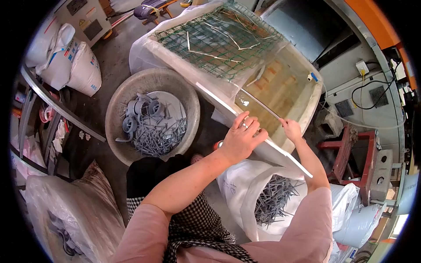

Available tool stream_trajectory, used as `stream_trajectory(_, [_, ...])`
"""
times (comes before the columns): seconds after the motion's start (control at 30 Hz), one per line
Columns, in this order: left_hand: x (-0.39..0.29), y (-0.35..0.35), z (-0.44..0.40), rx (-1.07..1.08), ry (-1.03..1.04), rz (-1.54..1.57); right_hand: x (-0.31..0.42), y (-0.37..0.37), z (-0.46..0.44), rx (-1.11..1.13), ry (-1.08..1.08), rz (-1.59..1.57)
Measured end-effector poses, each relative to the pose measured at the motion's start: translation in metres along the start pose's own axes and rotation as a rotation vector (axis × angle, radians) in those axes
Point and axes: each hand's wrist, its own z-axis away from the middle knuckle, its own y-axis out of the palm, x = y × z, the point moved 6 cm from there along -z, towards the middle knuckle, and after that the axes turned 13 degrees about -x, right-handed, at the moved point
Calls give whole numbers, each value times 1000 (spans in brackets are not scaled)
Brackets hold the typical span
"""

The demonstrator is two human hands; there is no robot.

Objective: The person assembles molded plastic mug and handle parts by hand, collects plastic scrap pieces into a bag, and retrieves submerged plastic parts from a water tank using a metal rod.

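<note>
My left hand [243, 138], with a ring on one finger, rests on the upper edge of a long white board [280, 153] at the near side of a water tub [313, 103]. Its fingers are bent over the board. To the right, my right hand [291, 129] is closed around the end of a thin metal rod [261, 104], which slants up and left over the shallow, yellowish water [280, 94]. Below the board stands a white sack [245, 188] filled with grey plastic pieces [276, 199].
A round basin [118, 96] holding grey parts [158, 131] stands left of the tub. Green netting [219, 39] covers the tub's far part. Full sacks [85, 70] stand at the upper left, a plastic-wrapped bag [74, 210] lower left, a red frame [346, 153] at right.
</note>
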Motion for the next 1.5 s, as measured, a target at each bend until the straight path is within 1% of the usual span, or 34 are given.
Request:
stream_trajectory(0.1, [1, 0, 0, 5, 8, -9, 11, 2, -2, -4, 2, -14])
stream_trajectory(0.23, [1, -1, 3, -19, 5, -6, -3, -6, -3, 15, -3, -13])
stream_trajectory(0.3, [1, -3, 2, -25, 0, 1, -8, -24, 4, 70, 66, 30])
stream_trajectory(0.43, [0, 0, 1, 6, 2, -2, -14, -39, 12, 95, 105, 83])
stream_trajectory(0.57, [0, -1, 0, 7, -12, -3, -12, -33, 12, 66, 95, 41])
stream_trajectory(0.77, [0, -2, 2, 7, -14, 7, -8, -22, 5, 101, 55, 79])
stream_trajectory(0.83, [-1, -2, 1, 5, -14, 4, -3, -17, 1, 35, -15, 25])
stream_trajectory(0.97, [1, -1, 2, -12, -1, 5, 7, -2, -3, 44, 29, -26])
stream_trajectory(1.03, [1, -1, 4, -19, -3, 4, 15, -1, -4, 95, 67, -18])
stream_trajectory(1.17, [1, 0, 3, -23, 3, 1, 24, 9, -16, 103, 49, -42])
stream_trajectory(1.23, [3, 0, 2, -22, -9, -7, 31, 22, -25, 104, 2, -51])
stream_trajectory(1.43, [11, 0, 2, -20, -39, -8, 41, 36, -50, 66, 61, -75])
stream_trajectory(1.5, [11, -1, 1, -37, -35, -8, 45, 35, -58, 47, 39, -67])
